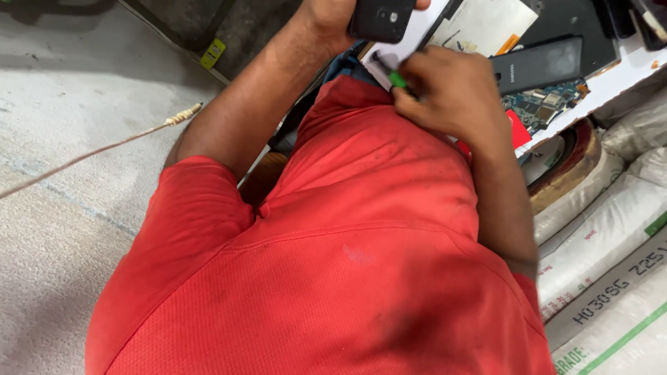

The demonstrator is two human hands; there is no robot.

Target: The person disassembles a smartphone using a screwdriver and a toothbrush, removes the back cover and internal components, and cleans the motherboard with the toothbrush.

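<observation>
My left hand [325,21] reaches up to the top edge of the view and grips a small black phone [381,19], its back and camera lens facing me. Just below it, my right hand [451,94] is curled around a thin tool with a green handle [397,78], whose dark tip points up and left towards the phone. Both hands hover at the near edge of a white worktop [625,66]. My red shirt [347,264] fills the lower half of the view.
On the worktop lie a dark grey phone back cover [542,62], a blue-green circuit board [545,104] and a red piece [517,128]. White printed sacks [611,215] are stacked at the right. A pale cord [104,149] crosses the grey floor [62,243] at the left.
</observation>
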